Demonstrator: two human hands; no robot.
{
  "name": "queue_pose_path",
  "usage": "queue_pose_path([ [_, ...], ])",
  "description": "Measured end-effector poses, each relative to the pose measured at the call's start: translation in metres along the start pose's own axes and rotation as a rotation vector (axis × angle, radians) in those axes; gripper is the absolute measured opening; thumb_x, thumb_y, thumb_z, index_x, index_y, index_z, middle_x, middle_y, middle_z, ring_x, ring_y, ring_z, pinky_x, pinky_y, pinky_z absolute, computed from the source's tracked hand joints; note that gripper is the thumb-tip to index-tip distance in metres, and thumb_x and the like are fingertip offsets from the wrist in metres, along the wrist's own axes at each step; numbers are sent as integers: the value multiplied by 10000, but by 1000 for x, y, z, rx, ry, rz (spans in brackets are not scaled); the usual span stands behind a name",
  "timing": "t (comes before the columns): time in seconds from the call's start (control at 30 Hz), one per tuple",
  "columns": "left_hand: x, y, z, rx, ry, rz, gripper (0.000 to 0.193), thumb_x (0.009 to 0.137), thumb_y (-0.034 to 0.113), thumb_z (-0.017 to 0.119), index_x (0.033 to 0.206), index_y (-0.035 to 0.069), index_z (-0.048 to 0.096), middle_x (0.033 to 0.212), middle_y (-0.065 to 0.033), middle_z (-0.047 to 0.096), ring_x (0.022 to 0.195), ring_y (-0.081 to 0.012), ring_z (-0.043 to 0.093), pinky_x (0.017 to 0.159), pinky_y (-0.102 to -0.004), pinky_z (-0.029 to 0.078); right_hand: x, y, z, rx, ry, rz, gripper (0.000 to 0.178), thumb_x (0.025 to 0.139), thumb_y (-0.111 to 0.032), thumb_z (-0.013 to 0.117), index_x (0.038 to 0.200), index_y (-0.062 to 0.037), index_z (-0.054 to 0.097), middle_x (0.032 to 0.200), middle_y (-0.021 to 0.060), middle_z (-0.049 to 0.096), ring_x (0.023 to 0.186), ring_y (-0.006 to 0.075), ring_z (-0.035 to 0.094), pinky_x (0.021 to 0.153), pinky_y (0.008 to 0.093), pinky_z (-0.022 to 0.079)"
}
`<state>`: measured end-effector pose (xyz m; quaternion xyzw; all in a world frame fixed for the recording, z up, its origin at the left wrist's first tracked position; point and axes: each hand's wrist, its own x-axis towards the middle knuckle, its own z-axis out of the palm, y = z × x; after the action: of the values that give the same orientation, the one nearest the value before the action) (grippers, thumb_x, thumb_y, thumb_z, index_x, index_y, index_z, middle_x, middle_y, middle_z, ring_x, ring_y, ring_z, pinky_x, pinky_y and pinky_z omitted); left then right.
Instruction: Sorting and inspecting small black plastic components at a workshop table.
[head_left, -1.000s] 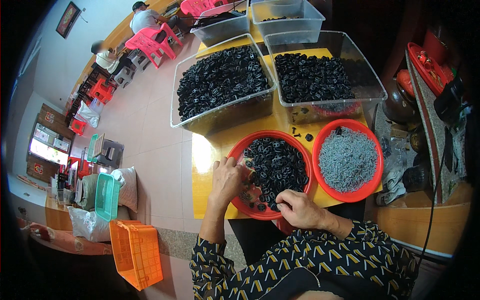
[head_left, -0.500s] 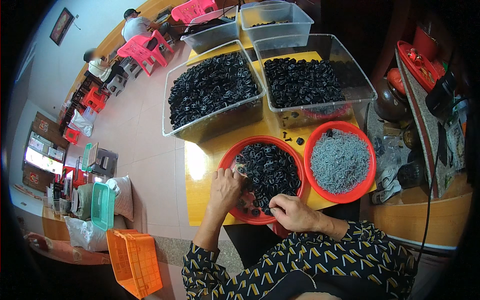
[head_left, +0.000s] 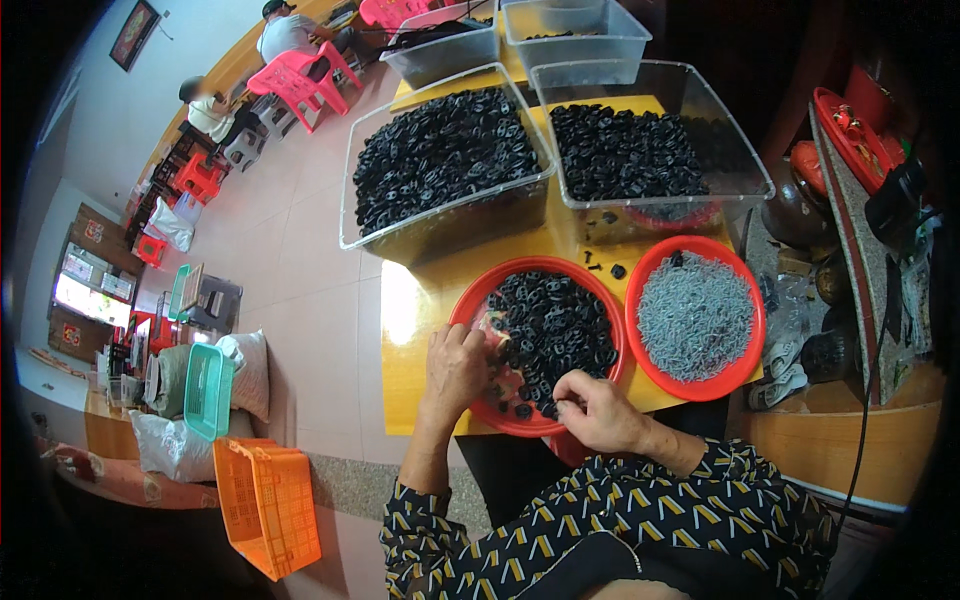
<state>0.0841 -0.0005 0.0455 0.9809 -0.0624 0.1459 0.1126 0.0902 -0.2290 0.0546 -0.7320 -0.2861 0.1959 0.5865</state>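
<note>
A red round basin (head_left: pixel 463 300) in front of me holds a heap of small black plastic pieces with slots (head_left: pixel 550 325). My left hand (head_left: pixel 458 368) is over the basin's left rim, fingers curled together; their tips and anything in them are hidden. At the basin's near right side, my right hand (head_left: pixel 603 412) has thumb and fingers pinched close above the black pieces. What lies in that pinch is too small to make out. To the right, a red round tray (head_left: pixel 757 300) is filled with small silvery screws (head_left: pixel 695 315).
Two clear bins of black pieces (head_left: pixel 450 160) (head_left: pixel 625 155) stand beyond the basin on the yellow table (head_left: pixel 410 400). Further bins (head_left: pixel 575 50) are behind. An orange crate (head_left: pixel 265 510) is on the floor at left. Two people (head_left: pixel 290 35) sit far left.
The view has shifted, so the basin and bins appear farther right and higher. Both hands stay at the basin; the right fingers have shifted slightly in their pinch.
</note>
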Motion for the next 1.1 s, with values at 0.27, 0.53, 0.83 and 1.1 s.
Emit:
queue_pose_path([
  [0.27, -22, -5, 3, -274, 236, -19, 150, 626, -38, 557, 751, 47, 557, 725, -110, 537, 704, -286, 511, 616, -376, 383, 14, 7, 9, 98, 35, 69, 117, 772, 17, 486, 881, -1, 522, 704, 108, 571, 645, 142, 586, 562, 273, 453],
  [0.53, -31, 2, -5, -316, 228, -101, 131, 675, -44, 584, 783, 28, 568, 774, -113, 566, 736, -255, 548, 678, -322, 418, 18, 5, 15, 289, 8, 193, 97, 796, 9, 503, 888, -3, 529, 701, 4, 532, 631, 34, 504, 547, 205, 420],
  [0.83, -46, 53, -1, -1451, 269, -428, 66, 783, -63, 514, 838, -31, 530, 900, -99, 548, 758, -133, 523, 699, -262, 434, 19, -12, 8, 504, -87, 218, 113, 817, 26, 487, 930, 20, 502, 803, 18, 526, 697, 48, 508, 607, 196, 437],
  [1.1, -50, 75, 6, -2036, 226, -465, 64, 790, -24, 541, 853, -16, 531, 933, -135, 547, 832, -186, 541, 707, -280, 452, 15, -7, 1, 622, -93, 280, 103, 843, 8, 458, 940, 5, 493, 817, 26, 529, 712, 78, 539, 633, 207, 457],
])
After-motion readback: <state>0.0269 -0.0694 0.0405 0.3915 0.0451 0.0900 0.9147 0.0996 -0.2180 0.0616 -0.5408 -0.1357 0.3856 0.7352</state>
